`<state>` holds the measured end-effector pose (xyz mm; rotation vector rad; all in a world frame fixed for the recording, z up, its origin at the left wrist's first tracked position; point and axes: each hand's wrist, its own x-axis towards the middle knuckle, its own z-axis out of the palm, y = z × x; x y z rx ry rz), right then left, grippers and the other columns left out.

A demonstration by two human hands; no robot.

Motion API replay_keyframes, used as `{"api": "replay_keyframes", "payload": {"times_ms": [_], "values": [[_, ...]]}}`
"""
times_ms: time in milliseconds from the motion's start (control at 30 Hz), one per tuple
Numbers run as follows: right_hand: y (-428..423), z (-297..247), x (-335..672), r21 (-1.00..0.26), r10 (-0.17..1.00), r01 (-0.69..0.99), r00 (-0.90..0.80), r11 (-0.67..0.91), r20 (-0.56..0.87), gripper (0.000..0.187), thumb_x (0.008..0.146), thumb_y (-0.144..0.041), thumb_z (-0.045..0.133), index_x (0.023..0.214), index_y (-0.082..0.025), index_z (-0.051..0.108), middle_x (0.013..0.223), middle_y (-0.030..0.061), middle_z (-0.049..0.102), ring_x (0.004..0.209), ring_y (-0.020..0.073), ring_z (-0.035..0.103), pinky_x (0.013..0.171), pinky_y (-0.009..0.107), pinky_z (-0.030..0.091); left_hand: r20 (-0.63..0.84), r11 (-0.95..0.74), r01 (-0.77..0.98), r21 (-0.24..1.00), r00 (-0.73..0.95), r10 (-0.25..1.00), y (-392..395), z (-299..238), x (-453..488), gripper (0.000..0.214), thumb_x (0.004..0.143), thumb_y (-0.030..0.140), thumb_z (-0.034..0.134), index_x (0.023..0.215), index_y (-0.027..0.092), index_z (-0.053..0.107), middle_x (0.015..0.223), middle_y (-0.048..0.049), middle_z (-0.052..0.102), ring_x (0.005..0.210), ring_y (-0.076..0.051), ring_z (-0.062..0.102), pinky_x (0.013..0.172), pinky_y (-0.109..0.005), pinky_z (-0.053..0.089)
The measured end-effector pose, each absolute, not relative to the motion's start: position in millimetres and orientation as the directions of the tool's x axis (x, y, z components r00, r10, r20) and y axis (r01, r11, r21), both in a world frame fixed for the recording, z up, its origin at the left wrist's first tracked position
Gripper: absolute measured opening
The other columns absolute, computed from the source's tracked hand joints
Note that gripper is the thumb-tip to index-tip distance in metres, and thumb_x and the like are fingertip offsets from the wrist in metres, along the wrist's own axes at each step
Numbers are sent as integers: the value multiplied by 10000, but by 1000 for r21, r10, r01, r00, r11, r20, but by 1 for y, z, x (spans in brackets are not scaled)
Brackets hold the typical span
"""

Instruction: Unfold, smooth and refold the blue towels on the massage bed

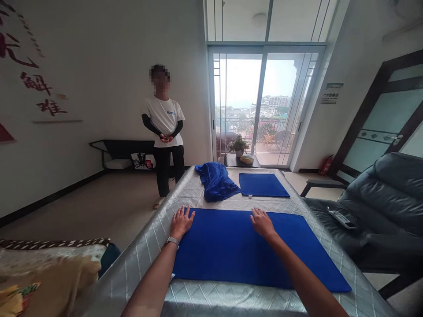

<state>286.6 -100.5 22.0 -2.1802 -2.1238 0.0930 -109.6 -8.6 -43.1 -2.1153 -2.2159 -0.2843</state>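
With the blue cloth (228, 251) lying by the near edge of the table (218, 300), light, even outward strokes seem best from the left hand (181, 223) and right hand (263, 224), fingers outspread near the cloth's far edge, gripping nothing.

Your silver-covered table (228, 301) holds a big flat blue cloth (224, 246) close to you, and a small flat blue cloth (263, 184) beside a crumpled blue cloth (216, 181) farther back
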Motion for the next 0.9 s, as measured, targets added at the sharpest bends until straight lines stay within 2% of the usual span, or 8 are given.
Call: {"api": "replay_keyframes", "payload": {"times_ms": [133,300,533,667,767,900], "values": [[-96,4,233,-182,995,979,-97,90,-30,700,1028,-514,167,1611,-139,269,1676,58,242,1553,186,151,1249,365,95,189,23,997,77,-37,981,-9,-44,-111,627,1027,522,279,1571,224,371,1633,-105,362,1522,-285,280,1224,-481,215],[-99,-6,256,-200,995,978,-74,60,-67,700,1027,-528,147,1627,-175,214,1693,37,174,1562,190,94,1255,407,35,180,14,994,110,-34,983,-10,-43,-113,625,1030,532,270,1564,230,391,1619,-99,393,1514,-288,298,1224,-484,229],[-116,-18,401,-40,977,978,204,-206,-63,694,1015,-468,186,1620,-131,230,1689,56,195,1556,208,140,1256,415,86,165,32,994,107,-50,985,-8,-45,-113,629,1032,524,294,1567,205,383,1641,-96,352,1533,-276,250,1242,-449,179],[-127,-30,468,-25,907,907,420,-420,-8,729,1004,-471,147,1616,-80,218,1688,93,201,1551,229,165,1254,420,120,167,36,996,85,-50,985,-8,-45,-114,616,1036,497,306,1571,200,373,1647,-97,338,1533,-252,254,1244,-426,179],[-129,-36,481,-38,882,883,470,-469,29,739,1000,-461,145,1606,-49,234,1682,122,218,1547,238,181,1253,402,115,166,36,996,77,-48,985,-9,-45,-113,610,1034,472,330,1572,187,369,1646,-108,336,1526,-252,272,1243,-419,182],[-127,-36,474,-72,880,880,473,-469,46,735,1001,-466,155,1605,-58,247,1677,123,236,1543,245,190,1249,407,120,217,43,998,38,-50,975,-14,-40,-110,606,1032,472,325,1557,178,396,1624,-138,367,1510,-283,308,1236,-486,190]]}}
